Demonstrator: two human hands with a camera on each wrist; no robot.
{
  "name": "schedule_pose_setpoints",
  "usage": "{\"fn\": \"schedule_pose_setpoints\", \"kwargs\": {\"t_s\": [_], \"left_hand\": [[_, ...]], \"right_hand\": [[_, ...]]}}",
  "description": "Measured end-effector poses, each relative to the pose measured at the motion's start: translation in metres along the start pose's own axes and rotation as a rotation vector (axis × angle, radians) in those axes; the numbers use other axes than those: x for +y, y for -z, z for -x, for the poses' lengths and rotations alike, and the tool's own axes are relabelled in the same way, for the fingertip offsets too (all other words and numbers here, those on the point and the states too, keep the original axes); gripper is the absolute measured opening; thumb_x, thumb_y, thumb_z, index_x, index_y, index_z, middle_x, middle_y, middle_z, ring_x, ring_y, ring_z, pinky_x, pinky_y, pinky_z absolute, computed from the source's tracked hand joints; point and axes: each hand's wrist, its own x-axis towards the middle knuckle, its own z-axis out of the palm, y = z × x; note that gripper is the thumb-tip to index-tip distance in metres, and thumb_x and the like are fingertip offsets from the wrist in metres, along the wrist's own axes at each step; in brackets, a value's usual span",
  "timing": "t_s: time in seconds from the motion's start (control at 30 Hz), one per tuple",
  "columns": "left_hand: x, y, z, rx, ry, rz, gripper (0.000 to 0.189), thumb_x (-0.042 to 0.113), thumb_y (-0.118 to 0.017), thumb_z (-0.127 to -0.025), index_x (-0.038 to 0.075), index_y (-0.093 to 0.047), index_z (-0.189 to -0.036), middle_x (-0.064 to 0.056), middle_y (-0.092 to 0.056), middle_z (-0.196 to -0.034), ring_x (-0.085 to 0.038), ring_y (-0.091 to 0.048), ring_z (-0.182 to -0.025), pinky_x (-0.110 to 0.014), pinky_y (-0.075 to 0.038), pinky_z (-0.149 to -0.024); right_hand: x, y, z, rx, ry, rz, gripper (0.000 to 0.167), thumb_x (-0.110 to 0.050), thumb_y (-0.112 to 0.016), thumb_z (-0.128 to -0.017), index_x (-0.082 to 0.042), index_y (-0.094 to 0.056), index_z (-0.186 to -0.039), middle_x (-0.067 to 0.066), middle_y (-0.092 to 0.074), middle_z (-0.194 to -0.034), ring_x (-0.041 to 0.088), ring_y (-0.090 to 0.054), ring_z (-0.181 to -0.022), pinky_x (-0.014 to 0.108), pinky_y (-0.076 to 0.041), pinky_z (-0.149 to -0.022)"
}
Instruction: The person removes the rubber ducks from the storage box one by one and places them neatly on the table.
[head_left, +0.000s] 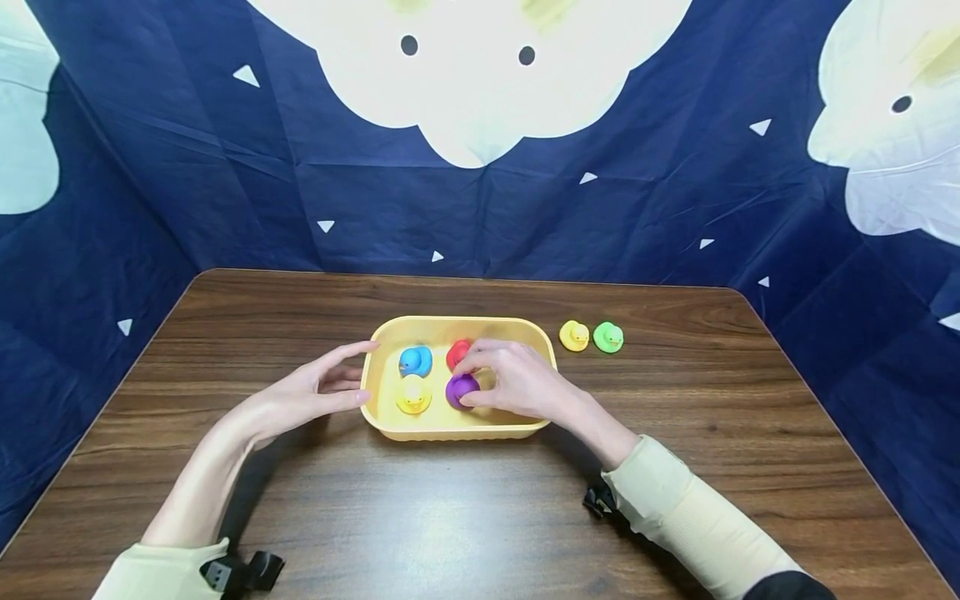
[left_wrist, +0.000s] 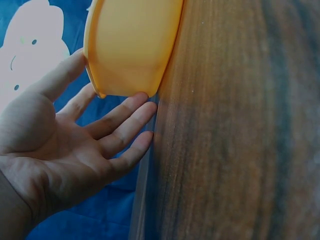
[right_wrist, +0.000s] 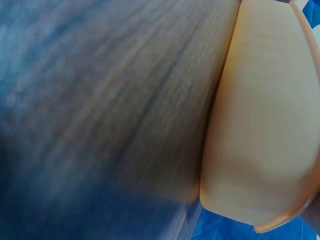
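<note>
A yellow tray [head_left: 442, 434] holds a blue rubber duck [head_left: 416, 361], a yellow rubber duck [head_left: 413, 395], a red rubber duck [head_left: 457, 353] and a purple rubber duck [head_left: 461, 390]. My right hand [head_left: 521, 379] reaches in over the tray's right end and pinches the purple duck between thumb and fingers. It partly covers the red duck. At the left end, my left hand [head_left: 303, 396] has its thumb and index fingertip at the rim. The left wrist view shows the left fingers [left_wrist: 127, 122] fairly straight and spread beside the tray's end wall [left_wrist: 132, 50]. The right hand is mostly hidden in its own wrist view.
Right of the tray, another yellow duck [head_left: 574, 336] and a green duck [head_left: 608, 337] stand side by side on the wooden table [head_left: 442, 517]. A dark blue curtain [head_left: 247, 192] with white cloud shapes hangs behind the table's back edge.
</note>
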Motion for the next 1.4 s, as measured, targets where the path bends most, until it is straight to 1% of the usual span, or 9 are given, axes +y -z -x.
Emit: {"fn": "schedule_pose_setpoints", "kwargs": {"t_s": [0.13,0.27,0.4,0.53,0.73,0.83,1.0,1.1,1.4], "left_hand": [[-0.0002,0.0004,-0.0001,0.007,0.003,-0.007,0.075,0.034,-0.068,-0.100,0.023,-0.027,-0.162,-0.023,-0.047,-0.155,-0.041,-0.047,-0.144,-0.043,-0.051,-0.107],[-0.0005,0.0001,-0.0004,0.012,0.004,-0.011,0.074,0.033,-0.068,-0.100,0.023,-0.028,-0.162,-0.022,-0.049,-0.154,-0.040,-0.048,-0.143,-0.039,-0.050,-0.106],[-0.0004,0.0001,0.0001,0.012,-0.007,-0.011,0.073,0.031,-0.067,-0.101,0.023,-0.029,-0.161,-0.022,-0.050,-0.154,-0.040,-0.048,-0.143,-0.039,-0.050,-0.106],[-0.0011,0.0003,0.0000,0.010,-0.012,-0.008,0.073,0.031,-0.067,-0.101,0.022,-0.028,-0.162,-0.023,-0.049,-0.154,-0.041,-0.048,-0.143,-0.040,-0.050,-0.106],[-0.0023,-0.0003,-0.0004,0.006,-0.008,0.002,0.073,0.032,-0.067,-0.101,0.021,-0.028,-0.162,-0.023,-0.050,-0.153,-0.040,-0.047,-0.144,-0.039,-0.049,-0.107],[-0.0025,-0.0004,-0.0001,0.009,-0.014,0.002,0.073,0.032,-0.067,-0.100,0.021,-0.028,-0.161,-0.023,-0.050,-0.153,-0.040,-0.048,-0.143,-0.036,-0.050,-0.105],[-0.0026,-0.0009,-0.0002,0.016,-0.021,-0.001,0.073,0.031,-0.067,-0.100,0.021,-0.029,-0.161,-0.023,-0.051,-0.152,-0.040,-0.049,-0.143,-0.031,-0.049,-0.103],[-0.0025,-0.0008,-0.0005,0.016,-0.021,-0.004,0.072,0.030,-0.067,-0.101,0.021,-0.029,-0.162,-0.023,-0.051,-0.152,-0.040,-0.049,-0.142,-0.032,-0.049,-0.103],[-0.0016,-0.0005,-0.0009,0.008,-0.016,0.003,0.072,0.030,-0.066,-0.101,0.020,-0.028,-0.161,-0.024,-0.051,-0.152,-0.041,-0.048,-0.143,-0.039,-0.048,-0.106]], "right_hand": [[-0.0006,0.0001,0.0005,-0.008,0.005,0.000,0.027,-0.033,-0.088,-0.082,-0.026,-0.080,-0.107,-0.010,-0.072,-0.110,0.007,-0.066,-0.101,0.029,-0.054,-0.086],[-0.0015,0.0002,0.0007,-0.013,0.011,-0.010,0.028,-0.031,-0.089,-0.081,-0.024,-0.080,-0.106,-0.009,-0.073,-0.111,0.011,-0.068,-0.101,0.031,-0.055,-0.087],[-0.0014,-0.0003,0.0009,-0.021,0.012,-0.019,0.028,-0.030,-0.089,-0.080,-0.024,-0.080,-0.106,-0.008,-0.073,-0.111,0.014,-0.069,-0.101,0.031,-0.055,-0.086],[-0.0009,-0.0010,0.0008,-0.028,0.019,-0.014,0.028,-0.030,-0.089,-0.080,-0.024,-0.080,-0.106,-0.007,-0.073,-0.113,0.012,-0.069,-0.102,0.030,-0.055,-0.086],[-0.0012,-0.0011,0.0010,-0.039,0.028,-0.011,0.029,-0.028,-0.089,-0.080,-0.023,-0.079,-0.106,-0.007,-0.074,-0.112,0.014,-0.070,-0.098,0.028,-0.054,-0.081],[-0.0007,-0.0012,0.0011,-0.042,0.027,-0.006,0.028,-0.028,-0.089,-0.080,-0.023,-0.079,-0.106,-0.007,-0.074,-0.112,0.014,-0.070,-0.097,0.027,-0.054,-0.079],[0.0000,-0.0017,0.0006,-0.036,0.036,0.001,0.028,-0.028,-0.089,-0.080,-0.024,-0.079,-0.106,-0.008,-0.075,-0.111,0.013,-0.070,-0.098,0.027,-0.055,-0.080],[0.0000,-0.0014,0.0008,-0.036,0.041,-0.004,0.028,-0.028,-0.089,-0.080,-0.023,-0.080,-0.106,-0.008,-0.075,-0.110,0.013,-0.070,-0.097,0.027,-0.055,-0.080],[0.0001,-0.0010,0.0005,-0.036,0.040,-0.006,0.028,-0.027,-0.087,-0.080,-0.023,-0.080,-0.107,-0.008,-0.074,-0.109,0.013,-0.070,-0.095,0.026,-0.054,-0.080]]}}
